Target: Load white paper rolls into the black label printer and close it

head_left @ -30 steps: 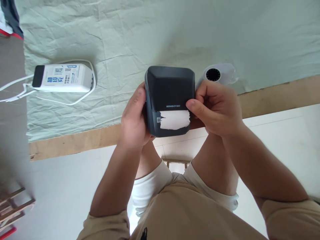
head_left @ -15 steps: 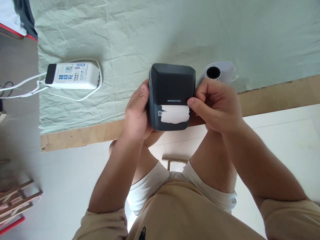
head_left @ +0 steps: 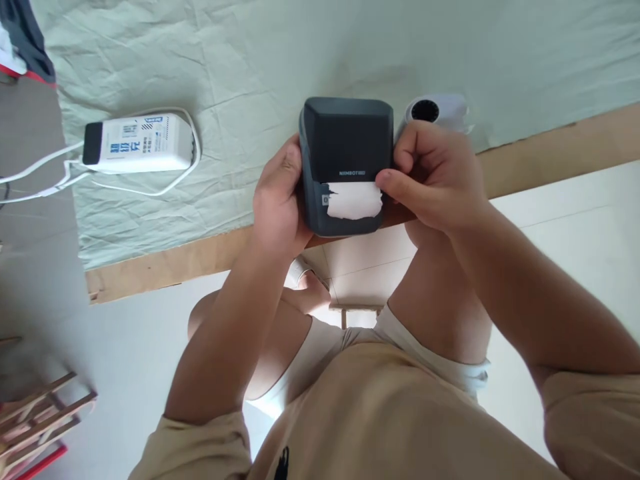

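Note:
A dark grey label printer (head_left: 349,140) marked NIIMBOT is held at the table's near edge. On its lower front is a white patch with ragged edges (head_left: 355,200), which looks like torn paper. My left hand (head_left: 280,197) is wrapped round the printer's left side, its fingertips hidden behind and beneath. At the right side, my right hand (head_left: 435,177) has its fingers curled and its thumb tip pressed on the printer's edge, by the patch's upper corner. Just beyond that hand lies a white cylindrical thing with a dark round dial (head_left: 425,111), partly covered by the fingers.
A white power strip (head_left: 145,143) with blue print and white cables (head_left: 45,167) lies on the left of the pale green cloth (head_left: 240,67). The wooden table edge (head_left: 170,257) runs in front of me. Wooden frames (head_left: 45,420) stand on the floor, lower left.
The view has shifted a little, so the table and printer appear higher in the picture. Both hands keep nearly the same hold on the printer.

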### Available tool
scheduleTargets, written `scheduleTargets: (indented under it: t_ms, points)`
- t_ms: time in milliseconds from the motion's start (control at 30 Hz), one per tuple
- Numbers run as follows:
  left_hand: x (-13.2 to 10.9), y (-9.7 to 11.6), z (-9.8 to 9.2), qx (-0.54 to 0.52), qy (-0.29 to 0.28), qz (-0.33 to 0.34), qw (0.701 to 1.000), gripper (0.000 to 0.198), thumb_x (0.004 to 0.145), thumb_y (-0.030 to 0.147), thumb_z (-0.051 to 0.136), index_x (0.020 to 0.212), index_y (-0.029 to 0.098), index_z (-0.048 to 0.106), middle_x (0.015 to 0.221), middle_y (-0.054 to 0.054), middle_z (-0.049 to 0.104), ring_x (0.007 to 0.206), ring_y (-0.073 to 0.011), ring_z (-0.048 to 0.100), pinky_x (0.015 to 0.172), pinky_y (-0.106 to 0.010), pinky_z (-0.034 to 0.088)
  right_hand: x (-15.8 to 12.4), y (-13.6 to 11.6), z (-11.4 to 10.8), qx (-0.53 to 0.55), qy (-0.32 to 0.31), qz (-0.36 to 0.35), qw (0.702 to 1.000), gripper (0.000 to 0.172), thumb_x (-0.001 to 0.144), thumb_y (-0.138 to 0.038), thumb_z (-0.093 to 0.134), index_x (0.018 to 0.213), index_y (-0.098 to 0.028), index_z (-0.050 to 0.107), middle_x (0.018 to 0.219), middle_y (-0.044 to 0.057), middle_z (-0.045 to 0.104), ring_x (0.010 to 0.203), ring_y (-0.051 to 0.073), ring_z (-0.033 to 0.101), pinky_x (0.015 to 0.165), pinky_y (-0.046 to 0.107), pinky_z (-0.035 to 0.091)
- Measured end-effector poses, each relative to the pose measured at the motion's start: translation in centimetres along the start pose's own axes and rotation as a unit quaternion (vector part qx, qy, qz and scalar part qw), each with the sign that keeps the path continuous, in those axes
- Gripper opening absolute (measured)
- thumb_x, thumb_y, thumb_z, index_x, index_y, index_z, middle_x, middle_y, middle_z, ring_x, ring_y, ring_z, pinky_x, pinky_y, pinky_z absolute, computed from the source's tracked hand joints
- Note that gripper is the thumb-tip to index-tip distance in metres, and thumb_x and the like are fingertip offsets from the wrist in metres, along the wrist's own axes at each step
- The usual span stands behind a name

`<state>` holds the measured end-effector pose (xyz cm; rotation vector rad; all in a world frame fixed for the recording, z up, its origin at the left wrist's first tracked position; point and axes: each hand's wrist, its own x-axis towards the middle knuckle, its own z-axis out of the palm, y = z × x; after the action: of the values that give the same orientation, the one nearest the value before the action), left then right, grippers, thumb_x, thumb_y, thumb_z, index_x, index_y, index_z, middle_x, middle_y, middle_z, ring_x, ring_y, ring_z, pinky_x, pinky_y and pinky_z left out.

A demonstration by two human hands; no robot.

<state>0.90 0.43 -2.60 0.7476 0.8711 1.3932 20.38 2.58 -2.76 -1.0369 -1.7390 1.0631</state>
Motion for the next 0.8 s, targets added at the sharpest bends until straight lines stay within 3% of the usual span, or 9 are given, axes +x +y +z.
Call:
scheduleTargets:
  t_ms: [100, 267, 433, 533, 600, 667, 800]
  points:
    - [0.1, -0.1, -0.1, -0.010, -0.007, -0.003, 1.000, 0.029, 0.103, 0.023, 0.055, 0.078, 0.021, 0.070, 0.076, -0.002, 0.065, 0.084, -0.0186, 0.070, 0.073, -0.027, 0.056, 0.1, -1.0, -0.4, -0.043, -0.011, 0.008, 0.999, 0.046, 0.083, -0.039, 0.078, 0.075, -0.026, 0.034, 0.063, -0.007, 0.040, 0.055, 0.009, 0.034, 0.050, 0.027, 0.036]
    - [0.2, 0.1, 0.0, -0.019, -0.004, -0.028, 0.999, 0.033, 0.106, 0.027, 0.053, 0.080, 0.020, 0.072, 0.077, -0.002, 0.068, 0.073, -0.0151, 0.066, 0.070, -0.025, 0.055, 0.5, -5.1, -1.0, -0.231, -0.018, -0.021, 0.973, 0.037, 0.072, -0.019, 0.073, 0.073, -0.026, 0.036, 0.056, -0.008, 0.047, 0.052, 0.011, 0.042, 0.056, 0.030, 0.041]
    - [0.0, 0.6, 0.3, -0.050, 0.009, -0.052, 0.997, 0.039, 0.110, 0.027, 0.047, 0.080, 0.020, 0.072, 0.074, -0.001, 0.067, 0.068, -0.0131, 0.064, 0.069, -0.022, 0.055, 1.6, -8.1, -0.4, -0.308, 0.085, -0.127, 0.939, 0.027, 0.080, -0.015, 0.061, 0.073, -0.025, 0.037, 0.056, -0.008, 0.050, 0.051, 0.011, 0.053, 0.058, 0.028, 0.043]
    - [-0.3, 0.7, 0.2, -0.051, 0.017, -0.047, 0.997, 0.033, 0.109, 0.030, 0.052, 0.088, 0.020, 0.075, 0.076, 0.000, 0.068, 0.070, -0.0119, 0.064, 0.072, -0.020, 0.055, 2.5, -8.5, -0.1, -0.344, 0.128, -0.123, 0.922, 0.022, 0.086, -0.018, 0.059, 0.077, -0.025, 0.041, 0.065, -0.006, 0.059, 0.055, 0.012, 0.058, 0.064, 0.030, 0.044]
    - [-0.4, 0.8, 0.1, -0.049, 0.027, -0.049, 0.997, 0.030, 0.109, 0.033, 0.055, 0.092, 0.020, 0.077, 0.077, 0.001, 0.070, 0.069, -0.0119, 0.065, 0.070, -0.020, 0.055, 3.1, -8.2, 0.1, -0.401, 0.095, -0.095, 0.906, 0.014, 0.088, -0.022, 0.059, 0.080, -0.025, 0.048, 0.069, -0.005, 0.062, 0.057, 0.014, 0.058, 0.063, 0.031, 0.041]
    - [-0.5, 1.0, 0.0, -0.037, 0.034, -0.069, 0.996, 0.029, 0.108, 0.034, 0.056, 0.092, 0.021, 0.076, 0.076, 0.001, 0.070, 0.068, -0.0125, 0.066, 0.067, -0.021, 0.055, 3.5, -7.6, 0.1, -0.463, 0.019, -0.063, 0.884, 0.005, 0.085, -0.024, 0.062, 0.085, -0.026, 0.057, 0.067, -0.004, 0.062, 0.058, 0.016, 0.058, 0.060, 0.031, 0.035]
    - [-0.6, 1.5, 0.2, -0.028, 0.037, -0.101, 0.994, 0.032, 0.109, 0.033, 0.051, 0.095, 0.020, 0.076, 0.079, -0.002, 0.073, 0.085, -0.0179, 0.076, 0.077, -0.026, 0.061, 4.0, -6.5, 0.4, -0.495, -0.102, -0.031, 0.862, 0.014, 0.082, -0.029, 0.070, 0.096, -0.029, 0.067, 0.063, -0.004, 0.060, 0.052, 0.015, 0.047, 0.054, 0.031, 0.023]
